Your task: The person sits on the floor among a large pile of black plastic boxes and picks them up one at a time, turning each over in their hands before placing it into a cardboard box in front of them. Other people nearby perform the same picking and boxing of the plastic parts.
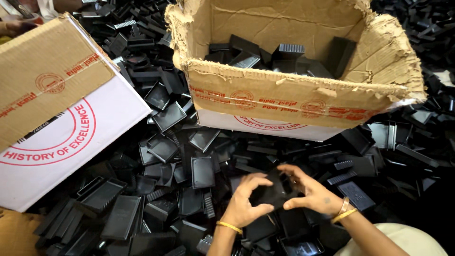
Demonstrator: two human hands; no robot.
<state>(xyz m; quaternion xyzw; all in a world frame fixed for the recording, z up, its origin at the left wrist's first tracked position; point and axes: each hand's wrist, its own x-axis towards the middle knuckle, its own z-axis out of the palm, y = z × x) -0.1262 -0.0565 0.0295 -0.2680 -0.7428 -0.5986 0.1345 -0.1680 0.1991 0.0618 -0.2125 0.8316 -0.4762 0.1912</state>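
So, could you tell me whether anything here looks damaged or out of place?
Yes: the open cardboard box has a badly torn, ragged rim, its front edge shredded. Black plastic parts lie loose in a heap around it. Both hands, left hand and right hand, hold one black part.

A small factory sorting floor.
Heaps of black plastic parts (161, 147) lie around torn cardboard boxes (294, 102).

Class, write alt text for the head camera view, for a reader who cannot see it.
Two hands, left hand and right hand, hold one black plastic part over a pile of black parts. A torn open carton of parts sits beyond; a closed carton stands left.
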